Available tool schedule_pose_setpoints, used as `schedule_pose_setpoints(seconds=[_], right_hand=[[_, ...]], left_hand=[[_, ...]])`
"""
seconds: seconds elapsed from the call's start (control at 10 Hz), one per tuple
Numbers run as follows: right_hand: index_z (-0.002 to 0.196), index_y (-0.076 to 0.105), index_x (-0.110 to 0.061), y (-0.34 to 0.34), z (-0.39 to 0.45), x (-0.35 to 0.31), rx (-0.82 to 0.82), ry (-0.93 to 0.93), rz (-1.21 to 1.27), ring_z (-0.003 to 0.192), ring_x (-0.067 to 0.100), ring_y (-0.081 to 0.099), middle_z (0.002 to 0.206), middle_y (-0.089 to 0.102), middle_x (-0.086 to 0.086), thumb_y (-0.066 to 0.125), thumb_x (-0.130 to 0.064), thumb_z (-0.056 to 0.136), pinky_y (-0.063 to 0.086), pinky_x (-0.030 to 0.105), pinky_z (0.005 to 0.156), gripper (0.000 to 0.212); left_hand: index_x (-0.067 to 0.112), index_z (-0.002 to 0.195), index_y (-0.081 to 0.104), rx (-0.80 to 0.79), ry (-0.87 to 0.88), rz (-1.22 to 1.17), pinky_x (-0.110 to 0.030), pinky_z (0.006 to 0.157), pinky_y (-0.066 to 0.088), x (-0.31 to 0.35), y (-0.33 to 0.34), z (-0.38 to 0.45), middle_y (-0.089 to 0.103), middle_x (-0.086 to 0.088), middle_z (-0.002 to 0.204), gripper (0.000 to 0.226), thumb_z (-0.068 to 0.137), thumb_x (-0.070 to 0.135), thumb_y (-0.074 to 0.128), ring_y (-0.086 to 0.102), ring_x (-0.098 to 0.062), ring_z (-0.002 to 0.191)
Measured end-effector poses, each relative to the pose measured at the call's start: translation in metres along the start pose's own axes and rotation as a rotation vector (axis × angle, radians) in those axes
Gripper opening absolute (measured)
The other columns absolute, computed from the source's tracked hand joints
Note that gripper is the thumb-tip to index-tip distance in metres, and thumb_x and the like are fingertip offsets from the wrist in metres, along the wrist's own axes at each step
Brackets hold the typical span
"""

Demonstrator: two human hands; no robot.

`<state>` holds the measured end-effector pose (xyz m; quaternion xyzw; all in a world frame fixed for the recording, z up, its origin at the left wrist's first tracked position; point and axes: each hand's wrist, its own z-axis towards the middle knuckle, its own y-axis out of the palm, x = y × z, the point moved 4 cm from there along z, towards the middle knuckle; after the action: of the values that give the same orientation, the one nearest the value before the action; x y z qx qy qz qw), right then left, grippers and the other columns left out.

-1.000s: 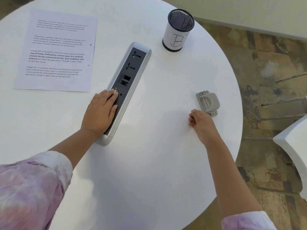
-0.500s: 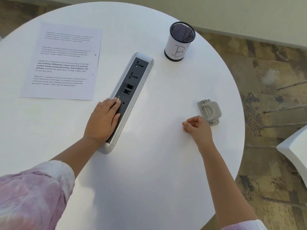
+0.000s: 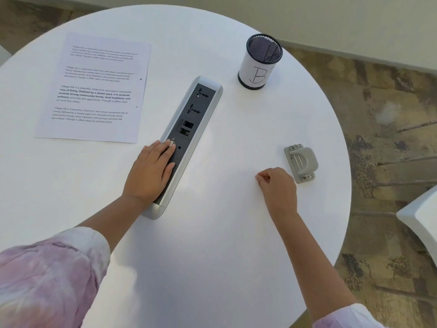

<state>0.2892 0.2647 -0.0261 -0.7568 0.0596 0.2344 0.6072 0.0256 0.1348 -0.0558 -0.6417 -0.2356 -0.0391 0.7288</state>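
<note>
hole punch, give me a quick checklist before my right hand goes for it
1. Hole punch lies flat on the table, near its edge: ok.
2. Right hand beside the punch: ok.
3. Right hand free: ok, fingers curled, nothing seen in them.
4. Left hand free: not ok, it rests flat on the socket strip.
5. Printed sheet at the punch: not ok, it lies beyond the socket strip.
6. Punch slot clear of paper: cannot tell.
</note>
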Motion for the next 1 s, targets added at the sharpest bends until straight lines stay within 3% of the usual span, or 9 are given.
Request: schedule_pose_setpoints(seconds=[0.2, 0.5, 0.6, 0.7, 0.8, 1.0], right_hand=[[0.090, 0.060, -0.008, 0.003, 0.001, -0.002, -0.059, 0.004, -0.036, 0.085, 0.024, 0.054, 0.095, 0.056, 0.008, 0.049, -0.017, 0.092, 0.043, 0.034, 0.071, 0.015], [0.087, 0.056, -0.008, 0.013, 0.012, -0.002, -0.150, 0.042, -0.077, 0.080, 0.023, 0.048, 0.088, 0.050, 0.005, 0.049, -0.013, 0.086, 0.037, 0.029, 0.067, 0.009], [0.068, 0.048, -0.014, 0.002, 0.019, 0.006, -0.194, 0.136, 0.228, 0.058, 0.014, 0.040, 0.065, 0.043, -0.002, 0.047, -0.011, 0.086, 0.031, 0.022, 0.052, 0.019], [0.061, 0.038, -0.017, -0.012, 0.025, 0.011, -0.235, 0.410, 0.926, 0.049, 0.009, 0.033, 0.061, 0.034, -0.001, 0.041, -0.004, 0.088, 0.028, 0.018, 0.046, 0.031], [0.067, 0.044, -0.015, -0.025, 0.034, 0.003, -0.266, 0.486, 1.325, 0.047, 0.005, 0.039, 0.060, 0.040, -0.003, 0.043, -0.003, 0.091, 0.034, 0.016, 0.043, 0.027], [0.069, 0.046, -0.013, -0.061, 0.077, -0.037, -0.257, 0.369, 1.501, 0.046, 0.006, 0.040, 0.060, 0.042, -0.003, 0.044, -0.007, 0.091, 0.035, 0.017, 0.044, 0.023]], left_hand=[[0.008, 0.132, 0.048, 0.010, 0.004, 0.007, -0.046, 0.109, 0.029, 0.001, 0.000, 0.000, 0.049, -0.011, 0.137, 0.046, 0.095, 0.029, 0.032, 0.041, -0.032, 0.127], [0.008, 0.133, 0.047, 0.014, 0.009, 0.002, -0.047, 0.109, 0.030, 0.000, 0.000, 0.000, 0.049, -0.011, 0.137, 0.046, 0.095, 0.030, 0.031, 0.041, -0.033, 0.127], [0.008, 0.133, 0.047, 0.010, -0.002, 0.001, -0.047, 0.109, 0.029, 0.000, 0.000, 0.000, 0.049, -0.010, 0.137, 0.047, 0.095, 0.030, 0.031, 0.041, -0.033, 0.127], [0.008, 0.133, 0.047, 0.006, -0.003, 0.007, -0.047, 0.109, 0.030, 0.001, 0.000, 0.000, 0.049, -0.011, 0.137, 0.047, 0.095, 0.030, 0.031, 0.041, -0.033, 0.127], [0.007, 0.133, 0.047, 0.005, -0.003, 0.012, -0.047, 0.109, 0.030, 0.001, -0.001, 0.000, 0.050, -0.011, 0.136, 0.047, 0.095, 0.030, 0.031, 0.041, -0.033, 0.127], [0.007, 0.132, 0.047, 0.005, 0.007, 0.007, -0.049, 0.107, 0.034, 0.001, -0.001, 0.000, 0.051, -0.012, 0.135, 0.046, 0.095, 0.030, 0.032, 0.042, -0.034, 0.125]])
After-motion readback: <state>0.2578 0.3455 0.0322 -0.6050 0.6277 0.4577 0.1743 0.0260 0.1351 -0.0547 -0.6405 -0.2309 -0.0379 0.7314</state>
